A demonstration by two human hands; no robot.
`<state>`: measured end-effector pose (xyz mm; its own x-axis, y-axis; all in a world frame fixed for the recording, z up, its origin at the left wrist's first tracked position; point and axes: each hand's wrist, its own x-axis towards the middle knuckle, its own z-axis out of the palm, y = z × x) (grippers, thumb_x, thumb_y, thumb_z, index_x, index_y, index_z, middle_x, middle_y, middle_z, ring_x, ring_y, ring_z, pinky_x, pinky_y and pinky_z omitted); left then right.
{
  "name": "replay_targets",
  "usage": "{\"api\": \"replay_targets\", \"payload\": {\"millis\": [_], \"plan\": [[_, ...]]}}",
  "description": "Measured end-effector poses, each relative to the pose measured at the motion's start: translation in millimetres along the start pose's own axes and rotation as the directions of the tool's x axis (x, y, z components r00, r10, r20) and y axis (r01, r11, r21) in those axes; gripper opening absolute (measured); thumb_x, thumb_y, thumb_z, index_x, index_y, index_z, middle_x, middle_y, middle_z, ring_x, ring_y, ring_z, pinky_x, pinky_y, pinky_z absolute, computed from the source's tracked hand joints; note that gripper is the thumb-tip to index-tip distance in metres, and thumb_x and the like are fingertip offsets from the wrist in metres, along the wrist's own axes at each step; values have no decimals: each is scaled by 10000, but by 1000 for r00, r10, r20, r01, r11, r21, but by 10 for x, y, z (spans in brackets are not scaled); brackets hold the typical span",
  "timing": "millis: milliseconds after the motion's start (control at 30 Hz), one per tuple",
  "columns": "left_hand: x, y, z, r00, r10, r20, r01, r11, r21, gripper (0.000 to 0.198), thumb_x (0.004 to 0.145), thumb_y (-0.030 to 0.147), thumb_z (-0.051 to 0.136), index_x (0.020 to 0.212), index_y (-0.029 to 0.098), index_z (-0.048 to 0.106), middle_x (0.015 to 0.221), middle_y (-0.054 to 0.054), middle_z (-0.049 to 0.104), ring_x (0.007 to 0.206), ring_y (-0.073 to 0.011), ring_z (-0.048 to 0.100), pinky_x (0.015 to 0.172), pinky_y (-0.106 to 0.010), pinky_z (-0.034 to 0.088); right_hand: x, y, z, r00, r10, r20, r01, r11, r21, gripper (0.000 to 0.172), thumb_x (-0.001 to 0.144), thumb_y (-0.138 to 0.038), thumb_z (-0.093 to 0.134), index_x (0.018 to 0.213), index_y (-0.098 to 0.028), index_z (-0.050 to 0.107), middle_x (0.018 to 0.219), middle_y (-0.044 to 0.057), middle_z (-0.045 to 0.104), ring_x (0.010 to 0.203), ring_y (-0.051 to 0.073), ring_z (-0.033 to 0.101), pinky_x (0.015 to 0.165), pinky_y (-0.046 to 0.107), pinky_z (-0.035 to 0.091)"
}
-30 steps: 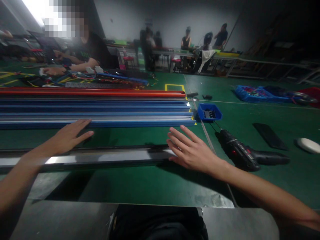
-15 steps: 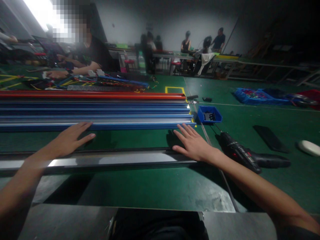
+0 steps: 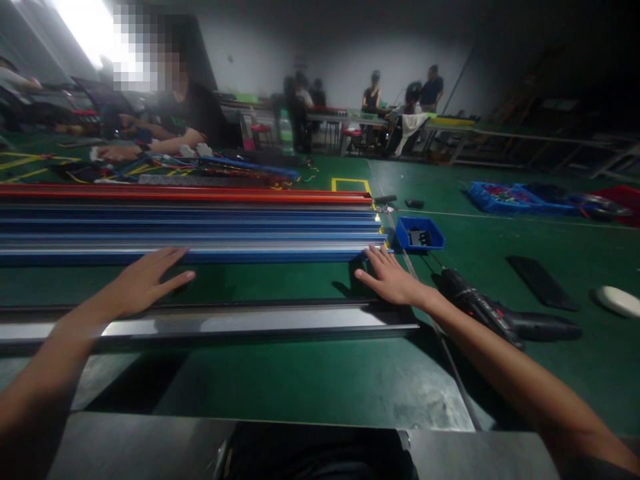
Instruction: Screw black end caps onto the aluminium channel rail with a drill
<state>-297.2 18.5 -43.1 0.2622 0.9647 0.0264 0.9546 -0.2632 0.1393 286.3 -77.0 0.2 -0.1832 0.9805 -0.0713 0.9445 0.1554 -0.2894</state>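
Contact, seemingly, or close to it, at the front edge of the nearest blue profile (image 3: 280, 257), lying on the bench (image 3: 310, 380) just ahead of both hands, long axis left to right, square across the reach. Fingers (image 3: 163, 257) spread wide, nothing held, on left hand (image 3: 137, 287) and right hand (image 3: 395, 281) alike. Nearer the visible end: the right. Parallel below, passing under the left forearm: silver-faced profile (image 3: 280, 320). Far left ends: cut off. Undersides of both palms: hidden. Pressing or merely hovering? Impossible to tell.
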Motion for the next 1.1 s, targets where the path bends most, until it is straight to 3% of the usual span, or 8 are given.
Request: {"api": "replay_targets", "payload": {"millis": [167,367,533,867,1100], "plan": [[-14,56,-33,1000,-1,2,1,1000,7,1141,846,884,281,1629,62,399,1680,-189,413,1568,-380,358,1300,-560,239,8,-7,14,999,-13,-30,12,999,-48,969,1020,-742,382,1699,-61,267,1750,216,223,1630,412,151,1320,588,162],[-20,9,-20,995,76,-70,-71,995,73,1018,916,813,301,1567,56,496,1601,-212,518,1512,-382,442,1274,-554,280,-31,-48,26,990,-65,-125,45,987,-153,770,1066,-587,441,1615,-47,433,1661,249,420,1562,441,348,1281,628,251],[-41,1,-32,991,76,-108,-66,994,89,935,947,776,299,1504,77,573,1540,-207,580,1455,-386,497,1239,-546,327,-77,-99,21,974,-122,-192,82,976,-202,577,1101,-432,423,1518,-57,560,1551,230,567,1491,377,485,1243,539,379],[-87,88,-85,990,73,-124,-63,995,81,940,963,794,254,1355,39,655,1370,-247,670,1321,-407,570,1175,-548,375,-145,-195,-27,972,-106,-212,50,966,-255,528,1105,-389,443,1433,-28,646,1469,225,648,1389,365,604,1172,488,476],[-108,133,-135,993,43,-111,-39,999,36,792,960,764,287,1150,120,708,1204,-202,724,1175,-379,614,1103,-531,422,-149,-183,-36,956,-152,-250,83,960,-267,441,1092,-388,457,1279,-105,737,1296,184,756,1190,339,718,1032,453,538]]}}
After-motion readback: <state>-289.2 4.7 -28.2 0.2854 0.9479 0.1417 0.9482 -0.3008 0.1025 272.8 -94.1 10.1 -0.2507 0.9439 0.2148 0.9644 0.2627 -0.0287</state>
